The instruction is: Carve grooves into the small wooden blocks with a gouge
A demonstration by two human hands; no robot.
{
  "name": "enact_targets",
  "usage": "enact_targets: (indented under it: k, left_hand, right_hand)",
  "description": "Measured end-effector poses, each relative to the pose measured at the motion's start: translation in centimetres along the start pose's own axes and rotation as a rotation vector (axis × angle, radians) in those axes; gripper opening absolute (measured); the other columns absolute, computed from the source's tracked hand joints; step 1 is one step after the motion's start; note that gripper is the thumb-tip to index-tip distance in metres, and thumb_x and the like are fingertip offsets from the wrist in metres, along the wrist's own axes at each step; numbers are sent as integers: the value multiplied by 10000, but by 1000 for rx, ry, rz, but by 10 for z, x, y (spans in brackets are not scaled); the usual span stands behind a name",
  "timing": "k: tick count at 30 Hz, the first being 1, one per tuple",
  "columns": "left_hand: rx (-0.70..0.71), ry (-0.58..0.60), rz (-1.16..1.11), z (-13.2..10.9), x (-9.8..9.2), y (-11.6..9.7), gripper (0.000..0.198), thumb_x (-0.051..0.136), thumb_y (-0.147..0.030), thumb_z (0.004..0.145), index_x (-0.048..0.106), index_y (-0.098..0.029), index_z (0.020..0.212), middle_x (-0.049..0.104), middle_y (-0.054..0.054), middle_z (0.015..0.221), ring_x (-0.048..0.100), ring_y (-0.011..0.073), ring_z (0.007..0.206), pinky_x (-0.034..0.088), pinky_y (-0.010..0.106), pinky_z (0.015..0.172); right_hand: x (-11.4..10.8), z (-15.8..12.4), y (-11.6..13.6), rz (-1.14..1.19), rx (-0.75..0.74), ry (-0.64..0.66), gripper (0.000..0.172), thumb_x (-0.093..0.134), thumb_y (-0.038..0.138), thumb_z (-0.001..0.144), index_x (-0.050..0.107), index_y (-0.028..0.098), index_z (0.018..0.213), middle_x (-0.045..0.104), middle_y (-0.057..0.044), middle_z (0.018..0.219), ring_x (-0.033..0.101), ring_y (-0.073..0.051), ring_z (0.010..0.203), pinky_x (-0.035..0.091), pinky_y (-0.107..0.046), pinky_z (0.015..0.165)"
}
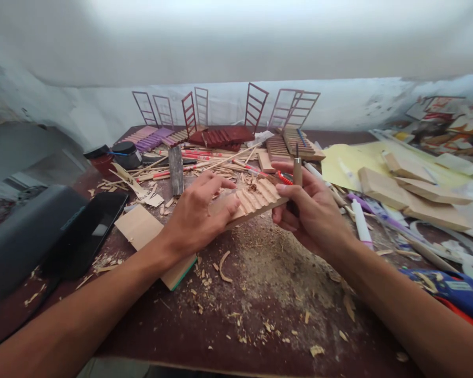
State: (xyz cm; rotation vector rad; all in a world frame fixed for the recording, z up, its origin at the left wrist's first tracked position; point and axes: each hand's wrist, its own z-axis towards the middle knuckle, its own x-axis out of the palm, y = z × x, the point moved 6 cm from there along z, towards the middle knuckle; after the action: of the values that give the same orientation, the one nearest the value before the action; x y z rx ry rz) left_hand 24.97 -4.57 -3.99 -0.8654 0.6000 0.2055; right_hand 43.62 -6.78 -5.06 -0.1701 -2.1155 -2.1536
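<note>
A pale wooden block (259,198) with carved ridges across its top is held tilted above the table. My left hand (203,207) grips its left end, thumb on the carved face and fingers curled over the far side. At the right end, my right hand (315,205) holds an upright carving tool (297,170) with a wooden handle and thin dark shaft. The right thumb also presses against the block's end. Wood crumbs sit on the ridges. Part of the tool's handle is hidden by the fingers.
Shavings and sawdust cover the dark table (236,325). A flat board (140,226) lies left, near a black phone (86,231). Behind are sticks, painted ridged pieces (220,137) and small ladder-like frames (256,105). Wooden blocks (386,189) and a white tube (361,223) lie right.
</note>
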Motion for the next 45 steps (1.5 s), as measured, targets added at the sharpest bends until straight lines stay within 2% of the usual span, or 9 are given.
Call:
enact_targets:
  k: [3,6,11,18,24,34,37,41,45]
  left_hand:
    - [227,-8,89,-3,-1,-14,145,665,-244,935,708,-152,1039,680,80,1074,632,195,1044,520,389,940]
    - [305,4,119,-5,1,-19,122,701,-217,909,710,-140,1003,686,84,1060,630,200,1024,519,390,925]
    - [288,7,71,-4,1,-18,71,668,-116,904,720,-126,951,694,75,990,645,172,949,525,336,855]
    - [264,-2,90,-4,-2,-18,39,683,-128,887,719,-134,873,707,58,905,664,160,857,527,310,781]
    - [315,42,178,-4,-2,-20,74,625,-143,926,680,-143,877,707,58,913,660,180,893,535,338,807]
    - [307,175,312,-2,9,-17,145,444,-170,1021,564,-142,945,631,111,1020,581,220,979,531,423,880]
    - [269,164,272,-2,8,-15,162,415,-183,1035,552,-144,957,619,102,1009,578,213,964,528,422,872]
    - [202,93,140,-1,1,-10,151,439,-204,1045,567,-145,993,625,64,979,597,166,896,532,356,828]
    - [234,58,102,-1,-1,-10,106,517,-164,1002,607,-146,950,644,50,954,613,151,880,531,326,814]
  right_hand:
    - [1,0,0,-4,-20,-5,406,644,266,900,513,258,1284,668,22,543,273,-52,310,197,-215,371]
    - [3,-1,-1,-16,-28,-9,394,644,272,903,523,240,1277,672,12,547,278,-49,313,203,-213,371]
    - [5,-2,-1,-28,-23,6,386,638,271,911,526,231,1278,677,6,558,281,-46,314,212,-210,367]
    - [6,-2,-2,-28,-17,14,373,635,251,910,523,225,1265,677,-2,553,294,-47,307,234,-199,358]
    - [5,-2,-4,-25,-2,6,464,664,256,896,506,213,1330,676,-3,553,300,-48,302,236,-192,351]
    - [6,-2,-5,-70,-15,15,371,636,271,931,512,221,1277,670,-3,549,310,-50,313,241,-191,358]
    - [4,-2,-6,-84,0,-14,370,632,266,933,513,218,1279,666,-2,547,317,-52,317,253,-191,360]
    - [2,-1,-7,-100,24,-51,343,634,273,933,514,222,1250,666,-2,554,320,-54,321,254,-194,360]
    - [2,-1,-6,-97,28,-42,368,649,291,926,521,234,1267,658,2,554,309,-55,332,246,-203,368]
